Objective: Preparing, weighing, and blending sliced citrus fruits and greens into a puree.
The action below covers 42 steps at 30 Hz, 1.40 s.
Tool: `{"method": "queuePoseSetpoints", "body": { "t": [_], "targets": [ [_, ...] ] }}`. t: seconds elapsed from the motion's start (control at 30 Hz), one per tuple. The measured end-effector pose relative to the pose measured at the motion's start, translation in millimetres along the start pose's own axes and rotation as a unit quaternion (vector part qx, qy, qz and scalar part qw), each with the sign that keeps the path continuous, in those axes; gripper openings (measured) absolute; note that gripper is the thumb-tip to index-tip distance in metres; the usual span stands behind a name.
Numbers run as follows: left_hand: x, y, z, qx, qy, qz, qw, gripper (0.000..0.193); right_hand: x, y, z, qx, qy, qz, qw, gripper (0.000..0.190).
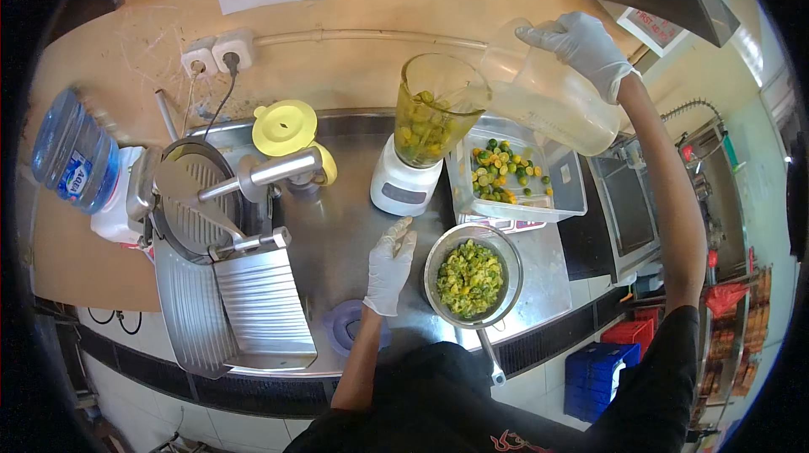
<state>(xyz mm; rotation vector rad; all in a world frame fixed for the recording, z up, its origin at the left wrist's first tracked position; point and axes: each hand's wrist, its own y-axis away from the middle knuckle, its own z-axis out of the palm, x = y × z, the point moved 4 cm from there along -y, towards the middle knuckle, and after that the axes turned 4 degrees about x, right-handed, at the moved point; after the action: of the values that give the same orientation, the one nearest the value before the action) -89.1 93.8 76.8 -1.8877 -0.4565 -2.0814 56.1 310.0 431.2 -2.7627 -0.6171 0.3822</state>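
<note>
My right hand (578,48), in a pale disposable glove, grips the handle of a translucent plastic pitcher (562,105). The pitcher is tilted over the open blender jar (436,105), its mouth at the jar's rim, with cloudy liquid inside. Cut calamansi-like citrus lies in the jar, which stands on the white blender base (407,181). My left hand (390,266), also gloved, is just in front of the base, fingers apart and holding nothing. A metal strainer (515,282) of chopped green-yellow citrus is to its right. A plastic tub (569,184) holds more small citrus, some halved.
A metal slicer (265,307) fills the left of the steel counter (341,219). A yellow-lidded jug (284,127) stands by the wall, and a purple lid (344,326) lies at the front edge. Beneath the tub is a scale (499,223). Blue crates (594,377) stand on the floor at right.
</note>
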Motion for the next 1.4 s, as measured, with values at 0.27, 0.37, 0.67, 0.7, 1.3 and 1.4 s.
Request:
{"method": "queuePoseSetpoints", "body": {
  "t": [0.27,0.37,0.67,0.7,1.3,1.4],
  "targets": [
    [1,-12,3,-0.02,0.007,-0.021,1.0,0.029,-4,-7,2,-0.015,-0.003,-0.03,0.999,0.065],
    [-2,-12,4,-0.01,0.006,-0.012,1.0,0.03,-12,-10,-3,-0.027,0.053,-0.033,0.998,0.064],
    [-10,-11,2,-0.001,0.023,-0.006,1.0,0.029,-11,-19,-2,-0.002,0.03,-0.077,0.997,0.066],
    [-9,-12,1,-0.001,0.028,-0.011,1.0,0.029,-10,-20,-1,-0.002,0.03,-0.078,0.997,0.066],
    [-24,-12,-5,0.008,0.038,-0.009,0.999,0.029,-35,-25,6,-0.016,0.084,-0.1,0.991,0.064],
    [-24,-13,-5,0.011,0.037,-0.016,0.999,0.029,-43,-24,11,-0.023,0.081,-0.117,0.99,0.063]
  ]
}}
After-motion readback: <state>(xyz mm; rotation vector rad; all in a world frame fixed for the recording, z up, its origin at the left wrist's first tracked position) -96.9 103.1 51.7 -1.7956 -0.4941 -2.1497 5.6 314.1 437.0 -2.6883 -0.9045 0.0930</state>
